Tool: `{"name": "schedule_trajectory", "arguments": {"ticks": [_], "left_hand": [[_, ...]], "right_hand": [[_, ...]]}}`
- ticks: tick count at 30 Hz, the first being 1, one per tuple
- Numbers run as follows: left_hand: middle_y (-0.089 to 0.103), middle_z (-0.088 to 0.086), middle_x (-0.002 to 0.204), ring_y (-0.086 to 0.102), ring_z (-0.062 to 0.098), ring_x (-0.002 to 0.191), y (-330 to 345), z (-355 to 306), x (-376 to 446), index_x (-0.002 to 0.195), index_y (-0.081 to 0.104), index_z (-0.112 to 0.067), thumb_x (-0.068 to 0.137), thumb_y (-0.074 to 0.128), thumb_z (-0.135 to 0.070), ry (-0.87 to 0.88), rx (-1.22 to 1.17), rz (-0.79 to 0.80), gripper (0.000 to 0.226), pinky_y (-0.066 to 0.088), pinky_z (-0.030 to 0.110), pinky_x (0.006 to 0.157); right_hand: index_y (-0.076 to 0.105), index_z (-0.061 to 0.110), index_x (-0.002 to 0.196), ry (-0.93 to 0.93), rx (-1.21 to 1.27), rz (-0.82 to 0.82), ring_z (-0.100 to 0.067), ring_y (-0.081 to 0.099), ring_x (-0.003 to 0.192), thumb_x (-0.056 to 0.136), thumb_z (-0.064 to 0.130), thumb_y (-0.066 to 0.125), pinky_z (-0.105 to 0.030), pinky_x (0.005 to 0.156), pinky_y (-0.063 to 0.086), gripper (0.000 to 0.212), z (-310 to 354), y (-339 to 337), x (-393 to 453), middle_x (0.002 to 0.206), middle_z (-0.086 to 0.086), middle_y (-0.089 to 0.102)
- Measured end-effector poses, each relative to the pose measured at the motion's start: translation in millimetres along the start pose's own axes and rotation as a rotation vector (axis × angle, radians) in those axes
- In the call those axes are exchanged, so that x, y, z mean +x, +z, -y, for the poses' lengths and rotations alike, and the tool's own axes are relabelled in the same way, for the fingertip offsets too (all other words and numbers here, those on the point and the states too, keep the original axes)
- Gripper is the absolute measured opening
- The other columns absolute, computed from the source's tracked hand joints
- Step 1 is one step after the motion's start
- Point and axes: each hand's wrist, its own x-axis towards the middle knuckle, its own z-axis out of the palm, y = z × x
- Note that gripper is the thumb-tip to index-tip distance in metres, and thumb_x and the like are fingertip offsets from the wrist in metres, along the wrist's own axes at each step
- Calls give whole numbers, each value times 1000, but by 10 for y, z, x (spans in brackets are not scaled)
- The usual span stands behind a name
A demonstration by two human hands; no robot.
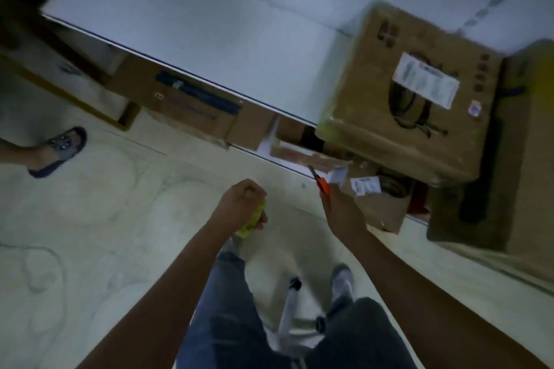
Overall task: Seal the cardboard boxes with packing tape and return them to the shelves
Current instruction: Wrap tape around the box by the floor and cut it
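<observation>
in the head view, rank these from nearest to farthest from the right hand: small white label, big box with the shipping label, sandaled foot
1. small white label: just right of the right hand, on the low carton.
2. big box with the shipping label: up and to the right, on the shelf edge.
3. sandaled foot: far left, on the floor.
</observation>
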Motion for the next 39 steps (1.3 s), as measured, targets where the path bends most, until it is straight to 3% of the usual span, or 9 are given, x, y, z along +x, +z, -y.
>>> {"name": "schedule_trajectory", "arguments": {"ticks": [5,10,15,19,23,30,32,35,39], "left_hand": [[64,23,65,62,27,46,1171,490,896,93,61,-6,101,53,-11,5,85,211,12,52,27,46],[57,21,58,62,30,48,2070,923,1960,87,59,-4,96,52,1,18,75,345,13,55,35,50],[59,15,60,61,27,44,2642,1491,2686,85,58,-9,98,48,-19,-40,154,333,20,49,27,48],[67,15,58,68,32,55,2902,1791,2955,82,65,-7,99,54,-20,-22,311,262,24,59,46,66],[62,18,59,63,29,45,3166,1733,2957,84,58,-9,100,56,-12,162,199,269,16,56,37,51],[65,5,53,69,39,60,3812,1697,2636,94,60,-12,100,54,-15,372,331,350,9,59,48,61],[63,7,52,65,30,50,3988,1758,2557,94,58,-13,101,53,-15,386,343,370,9,55,37,49],[63,14,57,61,26,45,4173,1872,2510,89,57,-14,101,54,-14,407,374,379,12,51,31,45],[62,12,64,60,22,41,4362,1887,2479,87,59,-18,98,59,-11,364,309,306,12,48,26,38]], "right_hand": [[50,11,113,188,114,-140,-1,44,56,102,17,52,-12,49,30,13,-1344,465,116,68,9,44],[49,17,90,452,175,-275,-16,49,62,94,7,52,-29,63,38,11,-2501,1062,700,69,3,47],[46,18,82,680,309,-341,-13,45,60,91,5,52,-24,49,30,17,-3306,1629,1060,75,-1,49],[48,14,95,737,320,-410,-15,49,65,95,9,51,-23,49,31,5,-3819,1970,1148,76,1,48],[55,7,101,818,394,-499,-32,59,84,94,11,50,-31,65,41,10,-4051,2007,1089,93,-14,59],[29,22,152,707,37,-907,-35,65,99,96,32,61,-31,72,45,65,-4486,1171,612,151,-20,27],[14,22,158,902,193,-930,-33,61,111,94,44,63,-31,79,44,83,-4884,1050,369,154,-22,26],[35,13,148,952,1080,-963,-23,62,97,95,48,59,-38,92,50,68,-5515,985,210,126,-12,58],[56,12,104,1005,1608,-971,-14,51,47,80,39,80,-27,53,51,43,-6080,972,268,68,-3,55]]}}
